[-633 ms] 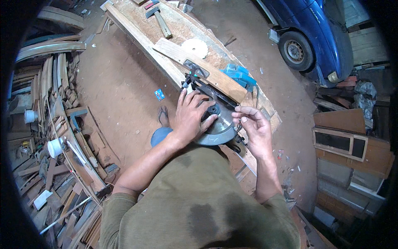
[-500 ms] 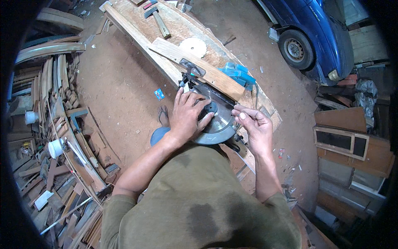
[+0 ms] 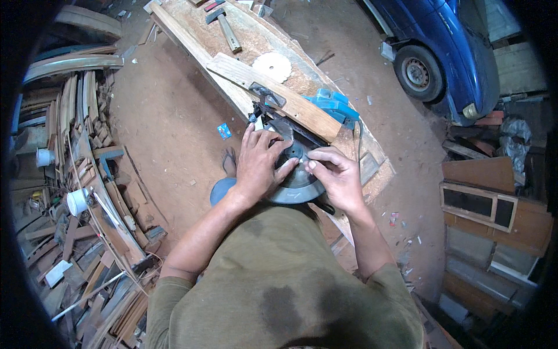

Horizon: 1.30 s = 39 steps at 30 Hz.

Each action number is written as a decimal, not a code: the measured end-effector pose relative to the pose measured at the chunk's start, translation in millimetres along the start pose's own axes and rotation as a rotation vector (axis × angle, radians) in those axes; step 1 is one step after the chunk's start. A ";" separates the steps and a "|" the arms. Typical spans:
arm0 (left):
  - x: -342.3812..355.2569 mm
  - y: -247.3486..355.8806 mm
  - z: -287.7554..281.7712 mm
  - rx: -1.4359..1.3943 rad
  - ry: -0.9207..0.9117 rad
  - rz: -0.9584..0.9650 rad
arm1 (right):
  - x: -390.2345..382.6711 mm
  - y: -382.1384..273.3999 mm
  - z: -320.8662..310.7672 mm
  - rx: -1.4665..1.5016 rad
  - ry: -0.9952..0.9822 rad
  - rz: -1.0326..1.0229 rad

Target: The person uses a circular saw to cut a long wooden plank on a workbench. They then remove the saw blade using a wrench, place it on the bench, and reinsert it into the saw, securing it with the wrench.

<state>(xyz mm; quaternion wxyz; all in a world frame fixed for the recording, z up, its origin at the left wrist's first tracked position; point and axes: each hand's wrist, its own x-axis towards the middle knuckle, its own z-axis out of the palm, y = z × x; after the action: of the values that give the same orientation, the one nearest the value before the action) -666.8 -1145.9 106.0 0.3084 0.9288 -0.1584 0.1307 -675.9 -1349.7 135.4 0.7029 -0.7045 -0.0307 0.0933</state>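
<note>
A circular saw (image 3: 301, 192) lies before me at the near end of the bench, its round metal blade facing up. My left hand (image 3: 259, 161) rests over the blade's left side, with thumb and fingers curled round the dark round flange (image 3: 293, 152) at the centre. Just right of that flange, my right hand (image 3: 336, 174) is closed in a pinch above the blade. Whatever small piece is between its fingertips is too hidden to name. A wooden board (image 3: 279, 98) lies across the bench just beyond the saw.
On the wooden bench (image 3: 186, 36) are a hammer (image 3: 229, 34), a pale toothed disc (image 3: 271, 68) and a blue power tool (image 3: 332, 104). Stacked timber (image 3: 81, 104) and scraps line the left. A blue car (image 3: 447, 52) stands at the far right, above wooden panels (image 3: 479, 174).
My right hand has moved left and inward, from the blade's right edge to beside the central flange, still pinched. The left hand has stayed at the flange.
</note>
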 end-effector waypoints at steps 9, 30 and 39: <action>-1.2 -2.6 0.6 -0.014 0.009 0.023 | 31.2 -5.6 12.6 -0.684 -0.075 -0.275; -6.5 -7.2 1.6 -0.054 0.031 0.003 | 43.7 -20.1 22.3 -1.184 -0.246 -0.192; -5.4 -3.5 7.2 -0.068 0.058 -0.001 | 43.6 -13.3 11.3 -0.988 -0.290 -0.397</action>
<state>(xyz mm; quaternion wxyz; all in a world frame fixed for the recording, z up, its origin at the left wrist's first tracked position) -669.4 -1146.5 96.7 0.3444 0.9137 -0.1532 0.1519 -634.0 -1330.9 144.9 0.2814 -0.9111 -0.2996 0.0295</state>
